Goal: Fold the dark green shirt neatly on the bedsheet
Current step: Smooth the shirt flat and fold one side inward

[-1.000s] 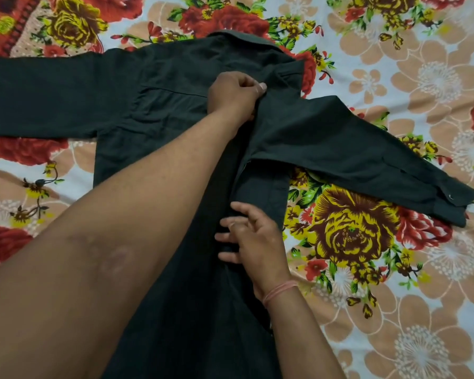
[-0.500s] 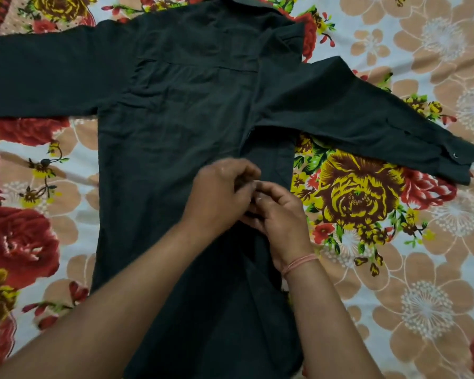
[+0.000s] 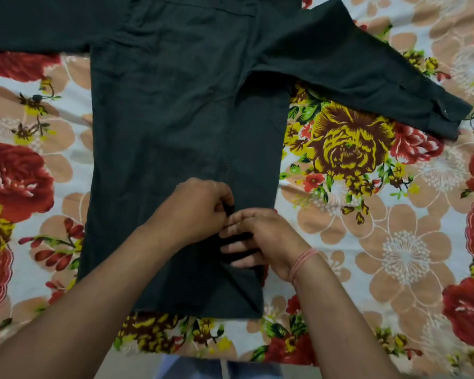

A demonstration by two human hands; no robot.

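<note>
fingers of the left hand are curled in tight, pinching a small bit of dark cloth at the front opening of the dark green shirt, just below the middle of the frame. right beside it, touching, comes the right hand: its fingers are spread apart and fairly straight, lying across the cloth and pressing it down, index tip up against the left hand's fingertips. its thumb is tucked out of sight, so no call on that one.

the shirt lies flat on the flowered bedsheet, filling the centre and top of the frame, hem towards the bottom. one sleeve runs straight out to the upper left. the other sleeve slants down to the right edge, and its cuff shows a small button. at the lower right corner of the hem, a fold of cloth stands slightly raised.

a pink thread band circles the right wrist. a strip of blue cloth peeks in at the bottom edge.
</note>
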